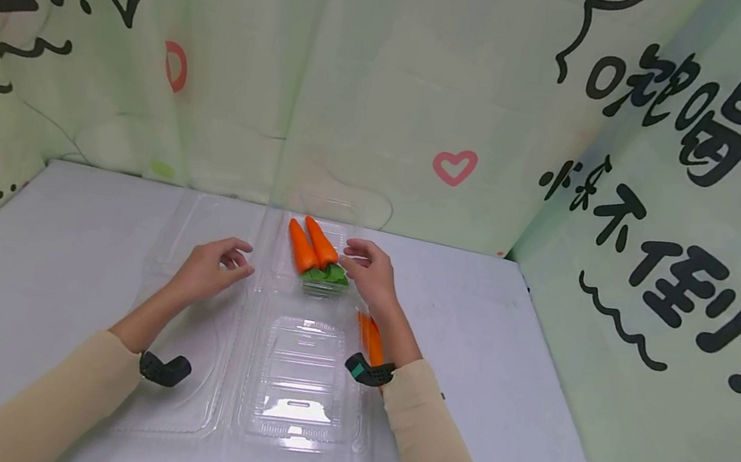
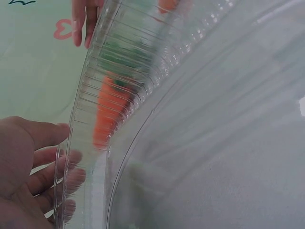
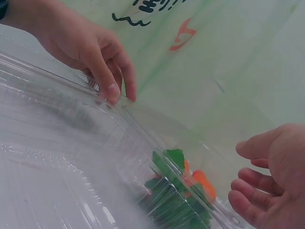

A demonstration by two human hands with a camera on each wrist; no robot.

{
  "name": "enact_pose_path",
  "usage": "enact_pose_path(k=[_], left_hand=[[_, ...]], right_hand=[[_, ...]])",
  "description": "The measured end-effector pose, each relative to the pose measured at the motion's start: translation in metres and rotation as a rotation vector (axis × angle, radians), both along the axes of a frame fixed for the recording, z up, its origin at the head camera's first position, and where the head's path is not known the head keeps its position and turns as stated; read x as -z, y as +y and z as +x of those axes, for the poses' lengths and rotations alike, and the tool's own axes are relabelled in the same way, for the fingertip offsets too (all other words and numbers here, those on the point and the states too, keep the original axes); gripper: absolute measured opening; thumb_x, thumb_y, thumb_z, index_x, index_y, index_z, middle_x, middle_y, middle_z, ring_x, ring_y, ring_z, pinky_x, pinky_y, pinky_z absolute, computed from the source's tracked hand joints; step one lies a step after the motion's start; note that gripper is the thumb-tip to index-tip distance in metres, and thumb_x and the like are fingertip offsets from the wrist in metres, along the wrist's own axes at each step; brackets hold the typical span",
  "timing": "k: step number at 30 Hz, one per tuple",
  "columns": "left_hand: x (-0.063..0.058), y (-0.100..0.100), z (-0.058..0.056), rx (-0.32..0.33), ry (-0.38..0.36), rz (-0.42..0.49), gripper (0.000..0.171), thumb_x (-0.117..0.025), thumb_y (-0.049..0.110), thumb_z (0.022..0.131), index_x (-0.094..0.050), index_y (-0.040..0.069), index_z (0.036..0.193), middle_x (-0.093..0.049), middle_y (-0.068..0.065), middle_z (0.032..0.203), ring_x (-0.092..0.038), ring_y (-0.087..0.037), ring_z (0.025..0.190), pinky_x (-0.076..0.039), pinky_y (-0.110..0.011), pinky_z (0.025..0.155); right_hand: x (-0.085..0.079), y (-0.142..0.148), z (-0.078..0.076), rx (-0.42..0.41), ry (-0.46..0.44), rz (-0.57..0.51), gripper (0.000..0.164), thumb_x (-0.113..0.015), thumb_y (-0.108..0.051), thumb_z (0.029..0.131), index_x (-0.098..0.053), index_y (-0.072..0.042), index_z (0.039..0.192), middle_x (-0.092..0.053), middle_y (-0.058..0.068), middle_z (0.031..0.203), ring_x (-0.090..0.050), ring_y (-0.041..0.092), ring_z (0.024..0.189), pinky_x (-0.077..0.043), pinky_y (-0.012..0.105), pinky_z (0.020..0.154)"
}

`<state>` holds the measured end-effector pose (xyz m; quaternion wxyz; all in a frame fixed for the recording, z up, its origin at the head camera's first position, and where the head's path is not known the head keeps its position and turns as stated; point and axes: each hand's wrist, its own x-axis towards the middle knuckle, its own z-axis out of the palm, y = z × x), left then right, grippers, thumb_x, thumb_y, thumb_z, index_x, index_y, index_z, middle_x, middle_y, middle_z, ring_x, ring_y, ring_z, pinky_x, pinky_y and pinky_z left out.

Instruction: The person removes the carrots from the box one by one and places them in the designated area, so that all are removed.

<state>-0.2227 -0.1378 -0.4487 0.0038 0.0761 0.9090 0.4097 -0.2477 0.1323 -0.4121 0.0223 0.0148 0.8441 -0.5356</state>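
Observation:
Two orange carrots (image 1: 312,244) with green leaves (image 1: 326,273) lie in a clear plastic box at the far middle of the table. Left of them is my left hand (image 1: 212,267), fingers loosely bent; in the left wrist view its thumb and fingers stand apart, overlapping the ribbed clear rim (image 2: 78,109). My right hand (image 1: 370,270) hovers at the carrots' right side, its fingers relaxed and holding nothing. In the right wrist view, the leaves (image 3: 174,164) show partly through the plastic, between both hands.
A clear ribbed plastic container (image 1: 301,383) lies nearer me, and a large clear plastic piece (image 1: 187,380) lies to its left. More orange carrot (image 1: 370,336) shows beside my right forearm, partly covered by it. Printed curtains (image 1: 377,101) surround the white table (image 1: 494,415).

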Motion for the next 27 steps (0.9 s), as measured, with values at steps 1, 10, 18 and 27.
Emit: enact_pose_path(k=[1, 10, 18, 27], left_hand=[[0.0001, 0.0001, 0.0001, -0.001, 0.000, 0.001, 0.043, -0.065, 0.024, 0.093, -0.055, 0.005, 0.129, -0.067, -0.015, 0.107, -0.060, -0.027, 0.098, -0.056, -0.038, 0.084], [0.0021, 0.0007, -0.0005, -0.005, 0.020, -0.002, 0.040, -0.064, 0.023, 0.093, -0.056, 0.005, 0.128, -0.068, -0.015, 0.106, -0.061, -0.027, 0.096, -0.056, -0.040, 0.084], [0.0014, 0.0003, 0.0006, 0.001, 0.035, 0.001, 0.040, -0.063, 0.021, 0.093, -0.056, 0.004, 0.129, -0.068, -0.016, 0.106, -0.060, -0.027, 0.095, -0.056, -0.040, 0.083], [0.0024, 0.0012, -0.0005, -0.002, 0.016, -0.004, 0.040, -0.063, 0.022, 0.094, -0.055, 0.006, 0.130, -0.067, -0.016, 0.109, -0.059, -0.027, 0.097, -0.056, -0.038, 0.083]], right_hand=[[0.0003, 0.0000, -0.0005, -0.004, 0.003, -0.002, 0.039, -0.064, -0.019, 0.093, -0.057, -0.012, 0.131, -0.063, 0.007, 0.124, -0.060, 0.024, 0.111, -0.054, 0.035, 0.095], [0.0007, -0.0026, -0.0031, -0.012, -0.018, 0.018, 0.040, -0.064, -0.023, 0.093, -0.057, -0.014, 0.131, -0.062, 0.004, 0.125, -0.059, 0.023, 0.114, -0.053, 0.036, 0.097], [-0.0008, -0.0056, -0.0051, -0.007, -0.018, 0.041, 0.040, -0.064, -0.022, 0.093, -0.056, -0.014, 0.131, -0.061, 0.004, 0.126, -0.057, 0.024, 0.116, -0.052, 0.037, 0.099], [-0.0009, -0.0082, -0.0077, -0.006, -0.029, 0.057, 0.037, -0.063, -0.020, 0.094, -0.057, -0.016, 0.130, -0.061, 0.004, 0.126, -0.057, 0.024, 0.117, -0.050, 0.037, 0.101]])
